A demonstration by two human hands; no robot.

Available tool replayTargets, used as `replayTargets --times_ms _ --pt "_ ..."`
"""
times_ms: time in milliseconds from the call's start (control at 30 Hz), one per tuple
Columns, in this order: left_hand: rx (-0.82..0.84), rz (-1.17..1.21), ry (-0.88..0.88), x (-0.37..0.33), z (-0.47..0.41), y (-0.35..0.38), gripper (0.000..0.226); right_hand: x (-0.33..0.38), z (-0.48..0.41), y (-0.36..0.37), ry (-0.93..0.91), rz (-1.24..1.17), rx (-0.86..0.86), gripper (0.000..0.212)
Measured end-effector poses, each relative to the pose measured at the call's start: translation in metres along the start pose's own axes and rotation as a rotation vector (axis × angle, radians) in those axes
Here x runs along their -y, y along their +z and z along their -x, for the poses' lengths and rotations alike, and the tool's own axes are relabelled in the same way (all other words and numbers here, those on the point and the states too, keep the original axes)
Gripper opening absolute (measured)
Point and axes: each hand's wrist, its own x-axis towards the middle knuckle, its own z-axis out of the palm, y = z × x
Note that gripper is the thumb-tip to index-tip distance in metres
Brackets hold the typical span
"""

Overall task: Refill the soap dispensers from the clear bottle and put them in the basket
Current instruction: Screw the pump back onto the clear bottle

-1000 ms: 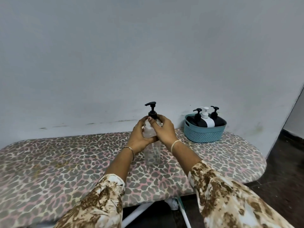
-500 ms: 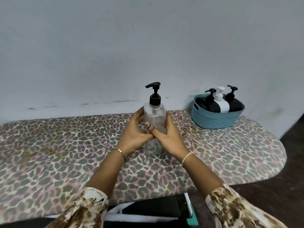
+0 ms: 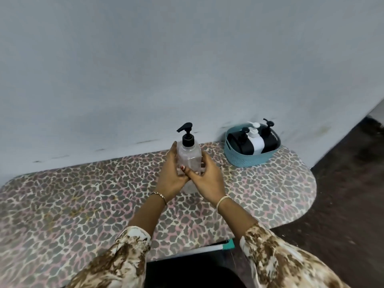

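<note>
A clear bottle with a black pump top stands upright on the leopard-print board near its middle. My left hand wraps its left side and my right hand wraps its right side, thumbs meeting in front of it. The lower part of the bottle is hidden behind my hands. A teal basket sits at the back right of the board. In it stand two black dispensers, one on the left and one on the right, with a white dispenser between them.
A grey wall rises right behind the board. The board's rounded right end gives way to dark floor. A white and teal frame bar shows under the front edge.
My right hand slid down from the pump collar to the bottle's body. Both hands now hold its sides. The camera view shifted, showing more of the board's right end.
</note>
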Motion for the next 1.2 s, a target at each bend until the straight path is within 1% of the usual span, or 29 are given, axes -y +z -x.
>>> replayTargets --times_ms 100,300,433,533,667,800,1033,1200 --pt "0.039 -0.086 -0.016 -0.017 -0.023 0.008 0.111 0.009 -0.017 -0.019 0.023 0.038 0.004 0.064" --pt "0.099 -0.099 -0.049 -0.024 -0.068 0.035 0.1 -0.011 -0.055 -0.049 0.058 0.081 0.022 0.064" --pt "0.078 -0.136 -0.061 -0.016 -0.093 0.056 0.101 -0.026 -0.072 -0.066 0.072 0.064 0.031 0.06" --pt "0.057 -0.176 -0.056 -0.009 -0.105 0.065 0.104 -0.037 -0.081 -0.068 0.075 0.06 0.031 0.058" --pt "0.027 -0.194 -0.078 -0.001 -0.121 0.076 0.102 -0.048 -0.093 -0.066 0.099 0.076 0.043 0.06" --pt "0.017 -0.209 -0.092 0.006 -0.127 0.083 0.104 -0.054 -0.101 -0.068 0.11 0.089 0.05 0.058" --pt "0.035 -0.187 -0.061 0.004 -0.132 0.087 0.1 -0.063 -0.106 -0.068 0.102 0.126 0.042 0.057" --pt "0.045 -0.206 -0.049 0.004 -0.133 0.088 0.104 -0.066 -0.106 -0.067 0.109 0.17 0.033 0.06"
